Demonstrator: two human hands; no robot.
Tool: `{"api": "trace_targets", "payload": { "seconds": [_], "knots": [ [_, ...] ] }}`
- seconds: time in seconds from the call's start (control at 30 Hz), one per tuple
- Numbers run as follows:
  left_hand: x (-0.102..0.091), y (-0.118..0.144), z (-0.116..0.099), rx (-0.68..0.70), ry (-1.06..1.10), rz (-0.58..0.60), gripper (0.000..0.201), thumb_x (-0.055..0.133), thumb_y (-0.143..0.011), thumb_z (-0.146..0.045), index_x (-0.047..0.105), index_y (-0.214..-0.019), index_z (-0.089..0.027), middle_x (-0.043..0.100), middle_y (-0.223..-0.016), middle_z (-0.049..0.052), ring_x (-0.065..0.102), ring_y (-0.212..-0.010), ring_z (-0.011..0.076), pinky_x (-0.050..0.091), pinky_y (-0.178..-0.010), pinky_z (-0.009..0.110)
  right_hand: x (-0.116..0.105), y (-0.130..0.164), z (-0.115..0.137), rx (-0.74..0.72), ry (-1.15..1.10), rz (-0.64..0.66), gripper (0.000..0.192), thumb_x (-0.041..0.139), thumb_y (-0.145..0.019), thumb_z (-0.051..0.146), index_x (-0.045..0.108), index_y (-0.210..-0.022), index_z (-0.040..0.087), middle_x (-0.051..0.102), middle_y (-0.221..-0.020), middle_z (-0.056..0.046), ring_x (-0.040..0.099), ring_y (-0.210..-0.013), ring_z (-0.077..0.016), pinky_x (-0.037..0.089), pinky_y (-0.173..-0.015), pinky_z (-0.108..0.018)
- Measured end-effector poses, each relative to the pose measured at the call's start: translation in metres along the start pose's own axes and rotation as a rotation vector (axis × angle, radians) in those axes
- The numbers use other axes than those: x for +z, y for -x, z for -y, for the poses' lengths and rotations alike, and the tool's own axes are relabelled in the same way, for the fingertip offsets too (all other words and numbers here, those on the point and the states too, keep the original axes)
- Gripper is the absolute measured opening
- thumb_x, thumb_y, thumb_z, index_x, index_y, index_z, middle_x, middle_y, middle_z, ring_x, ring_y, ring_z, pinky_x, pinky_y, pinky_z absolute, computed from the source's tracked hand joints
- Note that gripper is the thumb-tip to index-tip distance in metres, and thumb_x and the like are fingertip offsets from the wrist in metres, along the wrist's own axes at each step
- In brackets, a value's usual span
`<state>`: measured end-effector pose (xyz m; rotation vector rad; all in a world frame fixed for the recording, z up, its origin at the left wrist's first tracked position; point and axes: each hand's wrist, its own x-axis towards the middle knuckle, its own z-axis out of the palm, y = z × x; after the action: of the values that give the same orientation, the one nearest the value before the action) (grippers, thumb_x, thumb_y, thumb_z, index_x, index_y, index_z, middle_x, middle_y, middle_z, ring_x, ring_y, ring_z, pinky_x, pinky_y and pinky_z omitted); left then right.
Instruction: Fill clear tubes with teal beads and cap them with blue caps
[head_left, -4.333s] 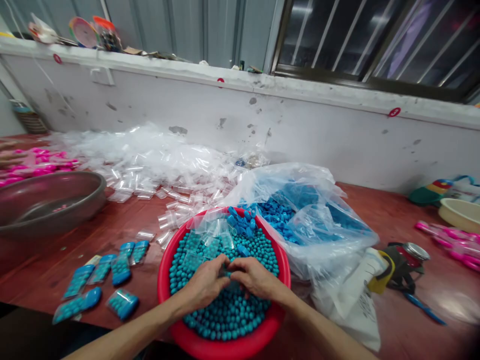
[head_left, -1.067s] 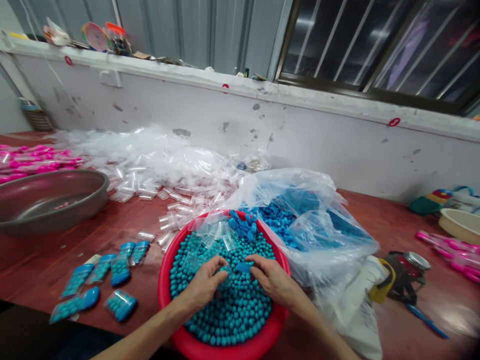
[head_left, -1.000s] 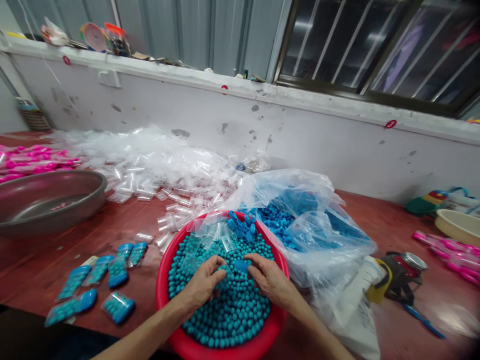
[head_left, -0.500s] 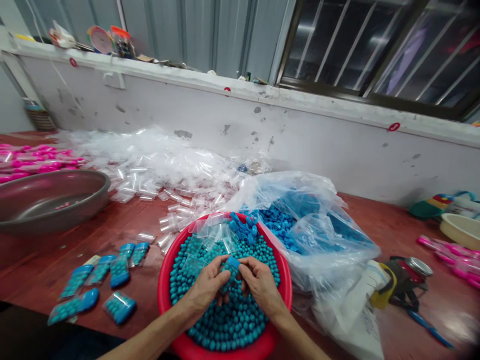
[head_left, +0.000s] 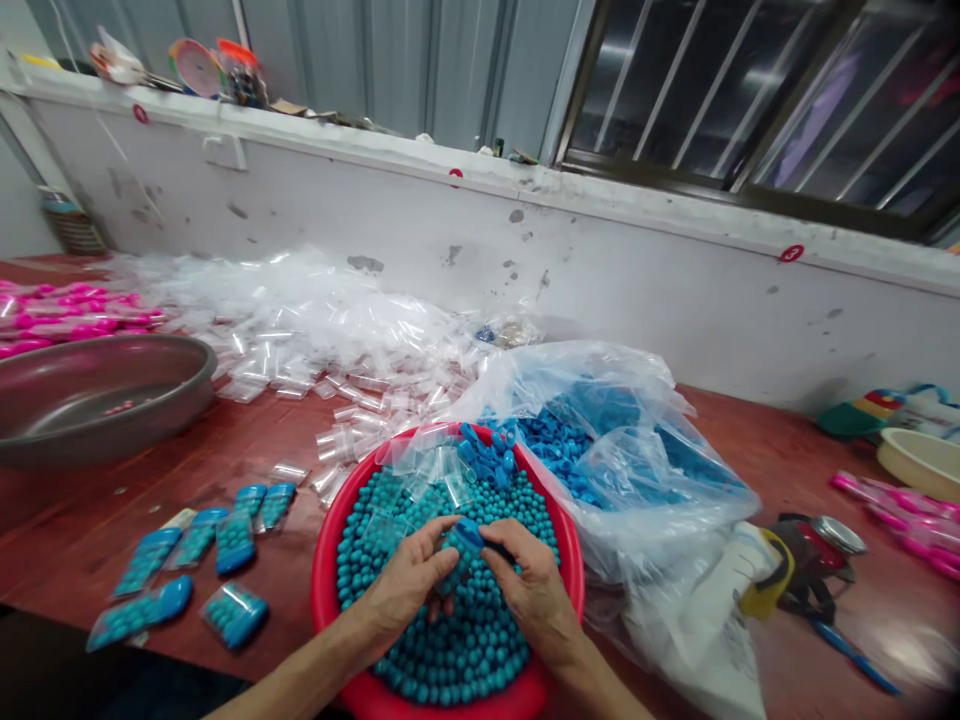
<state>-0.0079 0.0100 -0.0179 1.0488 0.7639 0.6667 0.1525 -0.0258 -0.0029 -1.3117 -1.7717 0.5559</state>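
A red basin [head_left: 327, 560] in front of me is full of small teal balls [head_left: 465, 650]. Both my hands meet over its middle. My left hand [head_left: 409, 585] grips a small clear tube of teal balls [head_left: 452, 570]. My right hand [head_left: 529, 585] presses a blue cap [head_left: 469, 533] onto the tube's top end. Empty clear tubes [head_left: 435, 465] and loose blue caps [head_left: 484, 450] lie at the basin's far side.
Several filled, capped tubes [head_left: 225, 530] lie left of the basin on the red table [head_left: 810, 640]. A clear bag of blue caps [head_left: 600, 440] stands to the right, a heap of empty tubes [head_left: 300, 320] behind. A grey metal basin [head_left: 97, 390] is far left, a tin [head_left: 814, 530] right.
My hands were apart among the balls a second ago. They have come together, the right one bringing a blue cap onto the tube held in the left.
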Motion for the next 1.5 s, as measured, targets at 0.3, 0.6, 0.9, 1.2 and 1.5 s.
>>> {"api": "trace_targets", "payload": {
  "seconds": [0.3, 0.6, 0.9, 1.2, 1.5],
  "knots": [
    [0.003, 0.003, 0.000, -0.053, 0.114, 0.000, 0.066, 0.059, -0.070, -0.045, 0.034, -0.123, -0.015, 0.058, -0.062, -0.002, 0.047, -0.035, 0.0055, 0.025, -0.030, 0.014, -0.002, 0.004, -0.002, -0.377, 0.319, 0.044, 0.029, 0.035, -0.088, 0.011, 0.055, -0.109, 0.017, 0.062, -0.088, -0.008, 0.051, -0.077, -0.0181, 0.045, -0.068, -0.032],
    [0.000, 0.002, 0.000, 0.011, 0.032, -0.047, 0.057, 0.057, -0.071, -0.046, 0.038, -0.116, -0.017, 0.048, -0.052, -0.008, 0.039, -0.031, 0.0032, 0.023, -0.030, 0.014, 0.003, 0.000, 0.003, -0.210, 0.099, 0.012, 0.021, 0.043, -0.084, 0.012, 0.060, -0.096, 0.018, 0.063, -0.086, -0.005, 0.055, -0.078, -0.0167, 0.046, -0.069, -0.028],
    [0.001, 0.002, -0.002, 0.019, -0.126, -0.008, 0.060, 0.054, -0.073, -0.044, 0.036, -0.121, -0.013, 0.044, -0.051, -0.009, 0.037, -0.032, 0.0035, 0.027, -0.031, 0.014, -0.003, 0.004, 0.002, -0.087, 0.241, 0.147, 0.021, 0.040, -0.088, 0.020, 0.060, -0.083, 0.017, 0.061, -0.074, -0.004, 0.055, -0.071, -0.0147, 0.042, -0.065, -0.025],
    [0.006, 0.005, 0.000, -0.043, -0.078, 0.022, 0.062, 0.055, -0.072, -0.043, 0.037, -0.122, -0.013, 0.046, -0.052, -0.008, 0.038, -0.033, 0.0043, 0.023, -0.030, 0.014, -0.008, 0.010, 0.000, -0.135, 0.330, 0.186, 0.025, 0.038, -0.090, 0.020, 0.056, -0.073, 0.017, 0.056, -0.064, 0.000, 0.051, -0.060, -0.0111, 0.037, -0.057, -0.021],
    [0.009, 0.008, -0.006, 0.014, -0.056, -0.110, 0.050, 0.056, -0.070, -0.038, 0.044, -0.112, -0.013, 0.040, -0.050, -0.010, 0.030, -0.034, 0.0029, 0.028, -0.031, 0.014, 0.003, 0.006, 0.000, -0.211, 0.268, 0.176, 0.021, 0.038, -0.089, 0.020, 0.058, -0.082, 0.016, 0.054, -0.065, -0.001, 0.050, -0.063, -0.0128, 0.038, -0.059, -0.023]
  ]
}}
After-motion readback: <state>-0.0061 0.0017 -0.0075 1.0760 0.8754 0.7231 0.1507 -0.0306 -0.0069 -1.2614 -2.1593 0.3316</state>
